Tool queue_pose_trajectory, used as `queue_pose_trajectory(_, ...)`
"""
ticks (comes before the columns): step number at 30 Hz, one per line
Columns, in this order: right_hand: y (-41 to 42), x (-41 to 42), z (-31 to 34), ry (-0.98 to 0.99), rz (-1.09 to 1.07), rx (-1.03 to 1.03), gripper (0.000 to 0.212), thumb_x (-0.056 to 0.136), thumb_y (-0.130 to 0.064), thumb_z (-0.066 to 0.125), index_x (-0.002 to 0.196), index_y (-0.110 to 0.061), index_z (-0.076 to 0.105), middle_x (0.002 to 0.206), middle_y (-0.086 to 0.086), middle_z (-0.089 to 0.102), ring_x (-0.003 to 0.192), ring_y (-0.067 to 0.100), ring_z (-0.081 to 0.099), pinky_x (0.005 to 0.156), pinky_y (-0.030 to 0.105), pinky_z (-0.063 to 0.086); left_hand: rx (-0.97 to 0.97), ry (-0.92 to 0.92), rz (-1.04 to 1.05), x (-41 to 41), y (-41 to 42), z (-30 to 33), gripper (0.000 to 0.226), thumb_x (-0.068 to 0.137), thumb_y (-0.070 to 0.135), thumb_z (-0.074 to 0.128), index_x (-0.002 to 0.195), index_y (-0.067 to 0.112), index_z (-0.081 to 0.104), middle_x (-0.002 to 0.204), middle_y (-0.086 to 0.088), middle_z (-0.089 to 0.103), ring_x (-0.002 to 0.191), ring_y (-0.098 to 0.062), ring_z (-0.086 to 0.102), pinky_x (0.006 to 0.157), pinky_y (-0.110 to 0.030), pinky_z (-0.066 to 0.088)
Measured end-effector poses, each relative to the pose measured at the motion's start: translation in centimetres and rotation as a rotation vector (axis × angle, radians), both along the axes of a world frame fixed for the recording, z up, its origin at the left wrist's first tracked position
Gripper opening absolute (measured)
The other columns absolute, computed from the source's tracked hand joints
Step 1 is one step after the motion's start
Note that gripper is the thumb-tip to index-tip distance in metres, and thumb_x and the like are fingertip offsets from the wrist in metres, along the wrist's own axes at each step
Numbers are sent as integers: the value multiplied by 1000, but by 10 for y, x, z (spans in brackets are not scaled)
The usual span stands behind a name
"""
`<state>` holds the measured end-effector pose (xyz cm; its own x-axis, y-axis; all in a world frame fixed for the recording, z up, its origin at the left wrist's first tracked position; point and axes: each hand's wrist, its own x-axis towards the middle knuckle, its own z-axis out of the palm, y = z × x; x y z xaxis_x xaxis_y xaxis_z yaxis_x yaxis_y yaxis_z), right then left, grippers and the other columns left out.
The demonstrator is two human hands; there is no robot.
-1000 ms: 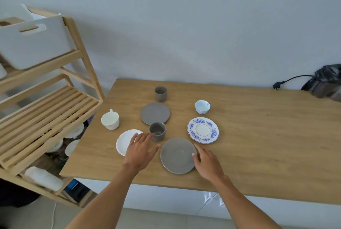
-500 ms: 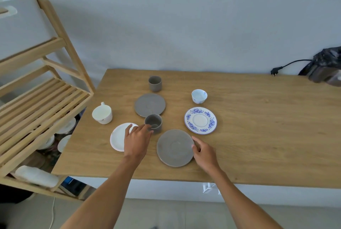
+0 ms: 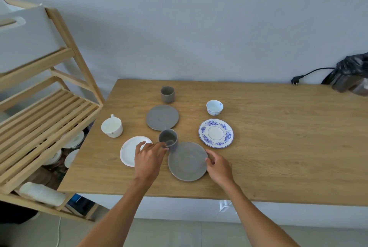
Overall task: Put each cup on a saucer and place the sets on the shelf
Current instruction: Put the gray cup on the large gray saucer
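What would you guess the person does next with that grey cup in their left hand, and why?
Probably a short carry to the right, setting the near grey cup down in the middle of the near grey saucer. The left hand grips the cup beside that saucer's rim, the right hand steadies its far edge, and the saucer is bare.
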<state>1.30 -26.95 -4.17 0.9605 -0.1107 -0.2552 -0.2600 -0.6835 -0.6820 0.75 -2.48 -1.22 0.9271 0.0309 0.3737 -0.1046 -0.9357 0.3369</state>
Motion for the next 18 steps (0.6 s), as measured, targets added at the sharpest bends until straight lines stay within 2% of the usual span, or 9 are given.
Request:
queue_pose_trajectory(4,6,3,4,30,-15,2,32,100,-31,50,130,-38,59,85,-9,71,100,17,66,107,41,29,-36,-31,-52,-12,-9,6,14,82,25,78,94,18,77,75,-1,76,61,-21,68,59,-34,54)
queue_pose_trajectory(6,8,4,0,39,-30,9,32,99,-34,50,130,-38,58,87,-6,76,103,17,67,106,41,28,-47,-46,-65,-16,-14,8,16,79,24,82,94,19,78,75,0,76,59,-18,67,51,-30,54)
queue_pose_trajectory(13,8,8,-5,44,-37,13,29,99,-37,50,127,-39,58,86,-5,77,102,16,67,104,40,29,-20,-62,-139,-20,-33,3,18,75,28,84,91,25,75,69,4,72,55,-16,62,40,-31,50)
queue_pose_trajectory(18,6,8,-5,47,-38,38,26,99,-36,51,123,-41,59,75,-5,74,97,14,67,104,39,30,-9,-56,-170,-23,-41,-4,19,75,30,84,92,28,74,74,7,72,59,-14,64,42,-25,46)
